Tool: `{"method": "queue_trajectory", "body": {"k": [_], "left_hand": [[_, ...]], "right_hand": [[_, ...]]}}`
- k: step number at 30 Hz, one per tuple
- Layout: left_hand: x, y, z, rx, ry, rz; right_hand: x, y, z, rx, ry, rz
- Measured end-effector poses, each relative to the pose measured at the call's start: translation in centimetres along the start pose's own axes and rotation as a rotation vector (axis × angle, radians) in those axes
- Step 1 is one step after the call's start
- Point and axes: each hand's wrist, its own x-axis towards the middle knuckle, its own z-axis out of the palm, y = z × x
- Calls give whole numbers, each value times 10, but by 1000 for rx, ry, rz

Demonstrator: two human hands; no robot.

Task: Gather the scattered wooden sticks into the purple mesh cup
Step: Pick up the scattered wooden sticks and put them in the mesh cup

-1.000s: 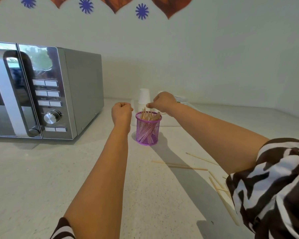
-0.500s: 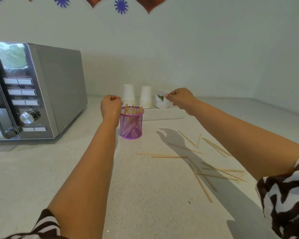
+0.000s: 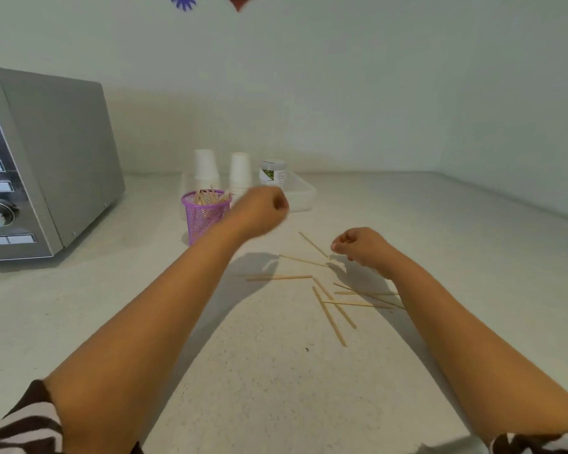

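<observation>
The purple mesh cup (image 3: 204, 214) stands upright on the white counter, with several wooden sticks inside it. My left hand (image 3: 263, 208) hovers just right of the cup as a closed fist, and nothing shows in it. Several wooden sticks (image 3: 333, 306) lie scattered on the counter in the middle right. My right hand (image 3: 358, 245) is low over the far end of that scatter, fingers curled with the tips pinched near the end of one stick (image 3: 313, 245). Whether it grips the stick is unclear.
A silver microwave (image 3: 46, 165) fills the left side. Behind the cup stand two stacks of white paper cups (image 3: 240, 172), a small labelled jar (image 3: 273, 172) and a clear plastic tray (image 3: 300, 194), against the back wall. The counter meets walls at the back and right.
My right hand came down from beside the jar to the scattered sticks. My left fist shifted from the cup's left side to its right side. The camera view swung right.
</observation>
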Motion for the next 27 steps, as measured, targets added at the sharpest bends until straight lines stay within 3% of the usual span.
{"method": "queue_trajectory", "body": {"k": [3, 6, 15, 27], "left_hand": [[-17, 10, 21, 249, -435, 42], [-20, 6, 28, 337, -556, 1], [-17, -2, 38, 478, -571, -26], [-17, -7, 44, 618, -512, -11]], "right_hand": [[-10, 2, -7, -106, -116, -6], [-14, 0, -13, -174, -162, -29], [-21, -1, -17, -361, -286, -23], [-21, -4, -12, -540, -315, 31]]}}
